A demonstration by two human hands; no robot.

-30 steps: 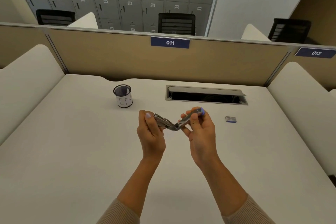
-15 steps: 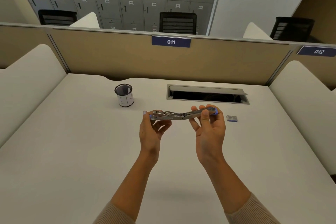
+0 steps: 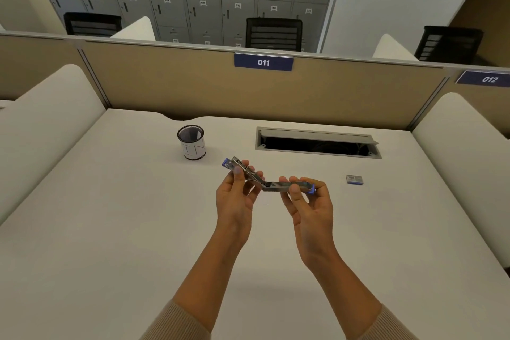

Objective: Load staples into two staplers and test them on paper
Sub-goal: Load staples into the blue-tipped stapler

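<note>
Silver metal with blue plastic tips: a small stapler (image 3: 269, 180) is swung wide open at its hinge and held in the air above the middle of a pale cream desk (image 3: 110, 229). The left hand (image 3: 234, 199) pinches the left half, thumb in front and fingers curled behind, so that this half slopes up and away toward its blue end. The right hand (image 3: 310, 205) grips the right half the same way, thumb on the near side and fingers wrapped over the top, keeping it about level, with its blue end poking out just past the fingers. Both hands are closed on the stapler, palms turned toward the viewer, and beige knitted sleeves show at the bottom edge. To the right of the hands, well apart, a small blue and grey box (image 3: 354, 179) lies flat on the desk. Behind and to the left stands a black mesh pen cup (image 3: 191, 142) wrapped with a white label. A grey cable slot (image 3: 317, 142) with its lid raised sits near the desk's far edge.
</note>
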